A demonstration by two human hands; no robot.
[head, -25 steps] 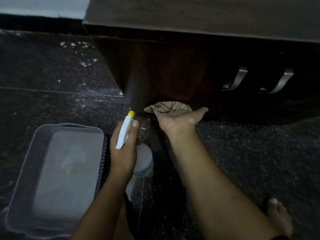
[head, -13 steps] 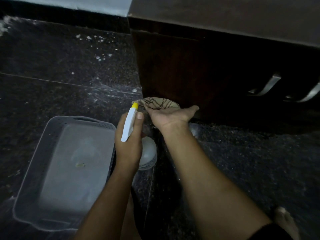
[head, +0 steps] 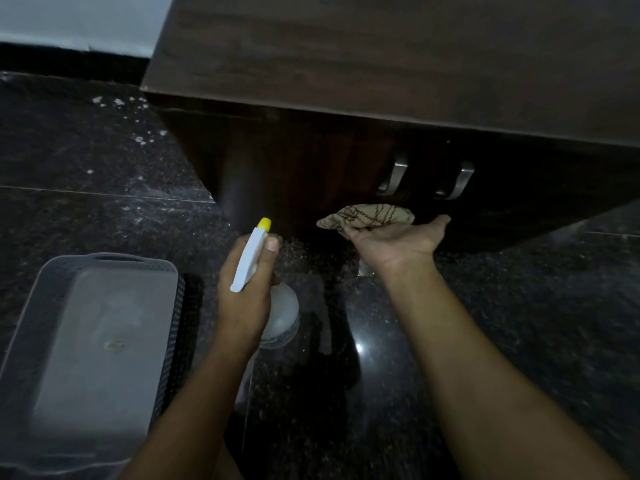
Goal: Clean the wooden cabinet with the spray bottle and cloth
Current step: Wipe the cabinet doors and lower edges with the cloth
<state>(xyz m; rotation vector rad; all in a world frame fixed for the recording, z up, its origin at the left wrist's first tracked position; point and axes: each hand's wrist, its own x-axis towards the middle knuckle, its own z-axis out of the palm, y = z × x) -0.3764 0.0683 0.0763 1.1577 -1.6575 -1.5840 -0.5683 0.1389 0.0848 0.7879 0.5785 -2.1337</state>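
beige cloth (head: 367, 216) sits bunched under my right hand (head: 394, 240), pressed low on the wooden cabinet (head: 311, 161) front; my left hand (head: 246, 299) grips the spray bottle (head: 254, 261), nozzle toward the cabinet.

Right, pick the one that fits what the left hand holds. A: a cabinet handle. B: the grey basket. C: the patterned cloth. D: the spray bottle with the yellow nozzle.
D: the left hand is wrapped around the spray bottle, nozzle aimed at the cabinet, while the right hand holds the cloth.
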